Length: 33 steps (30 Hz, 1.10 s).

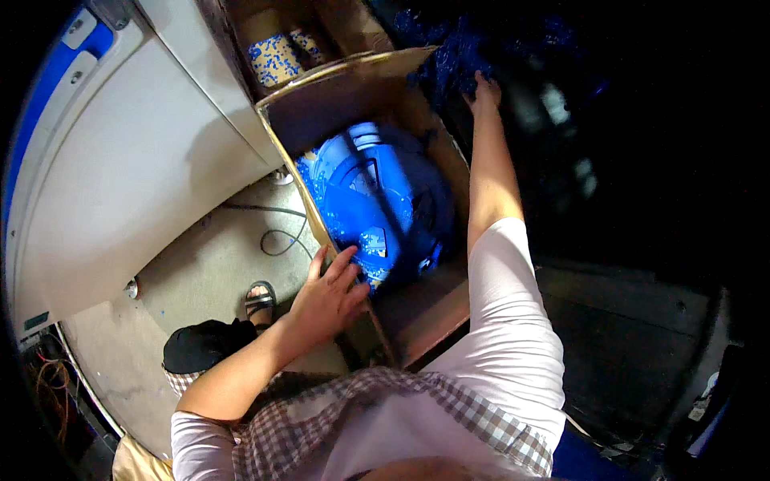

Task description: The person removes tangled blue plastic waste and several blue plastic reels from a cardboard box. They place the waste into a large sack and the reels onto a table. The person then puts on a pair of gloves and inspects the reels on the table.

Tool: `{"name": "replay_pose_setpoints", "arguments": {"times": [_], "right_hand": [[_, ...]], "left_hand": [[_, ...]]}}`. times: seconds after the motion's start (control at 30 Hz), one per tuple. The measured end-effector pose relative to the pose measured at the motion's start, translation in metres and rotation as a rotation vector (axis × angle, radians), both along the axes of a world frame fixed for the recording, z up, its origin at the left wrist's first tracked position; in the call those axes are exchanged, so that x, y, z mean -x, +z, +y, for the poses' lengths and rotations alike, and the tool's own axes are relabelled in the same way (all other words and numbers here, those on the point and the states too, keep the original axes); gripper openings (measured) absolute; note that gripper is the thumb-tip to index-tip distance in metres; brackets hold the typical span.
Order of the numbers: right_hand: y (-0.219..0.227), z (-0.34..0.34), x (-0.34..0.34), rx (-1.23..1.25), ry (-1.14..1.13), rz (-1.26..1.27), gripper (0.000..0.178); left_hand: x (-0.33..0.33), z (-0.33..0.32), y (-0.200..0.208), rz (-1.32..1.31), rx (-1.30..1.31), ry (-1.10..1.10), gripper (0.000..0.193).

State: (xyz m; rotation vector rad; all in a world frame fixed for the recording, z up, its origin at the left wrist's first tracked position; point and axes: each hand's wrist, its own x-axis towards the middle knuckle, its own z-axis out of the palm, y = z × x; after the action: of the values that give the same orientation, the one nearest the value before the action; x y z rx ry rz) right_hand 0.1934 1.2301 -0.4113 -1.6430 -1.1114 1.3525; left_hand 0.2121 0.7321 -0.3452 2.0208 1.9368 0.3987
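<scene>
A cardboard box (433, 353) stands in front of me with blue moulded plastic parts (345, 180) inside, curved and stacked, with small blue bits scattered on them. My left hand (327, 298) lies over the box's near left edge with its fingers spread, the tips close to the blue parts. Stretched far out past the box's right side, my right hand (484, 94) reaches into a heap of small dark-blue pieces (453, 68). Shadow hides most of its fingers, so what it holds, if anything, does not show.
Behind the box is another cardboard box (321, 24) holding a piece speckled blue and tan (275, 60). A large white panel (120, 152) fills the left side. On the floor (216, 264) lies a dark cable (277, 240). The right side is mostly in deep shadow.
</scene>
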Motion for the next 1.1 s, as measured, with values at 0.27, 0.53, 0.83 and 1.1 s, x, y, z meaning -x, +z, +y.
{"name": "replay_pose_setpoints", "arguments": {"times": [0.27,0.53,0.83,1.1], "right_hand": [[-0.004,0.119,-0.147,-0.308,0.075,-0.536,0.044],[0.074,-0.003,-0.203,-0.146,-0.253,0.188,0.048],[0.15,-0.12,-0.164,-0.213,0.045,0.431,0.044],[0.158,-0.231,-0.173,-0.177,-0.02,0.542,0.03]], "left_hand": [[0.008,0.005,0.004,0.035,0.02,-0.057,0.03],[0.002,-0.005,0.001,0.02,-0.062,-0.018,0.03],[0.001,-0.03,0.016,0.056,-0.158,0.028,0.027],[-0.001,-0.031,0.026,-0.199,-0.112,0.065,0.049]]}}
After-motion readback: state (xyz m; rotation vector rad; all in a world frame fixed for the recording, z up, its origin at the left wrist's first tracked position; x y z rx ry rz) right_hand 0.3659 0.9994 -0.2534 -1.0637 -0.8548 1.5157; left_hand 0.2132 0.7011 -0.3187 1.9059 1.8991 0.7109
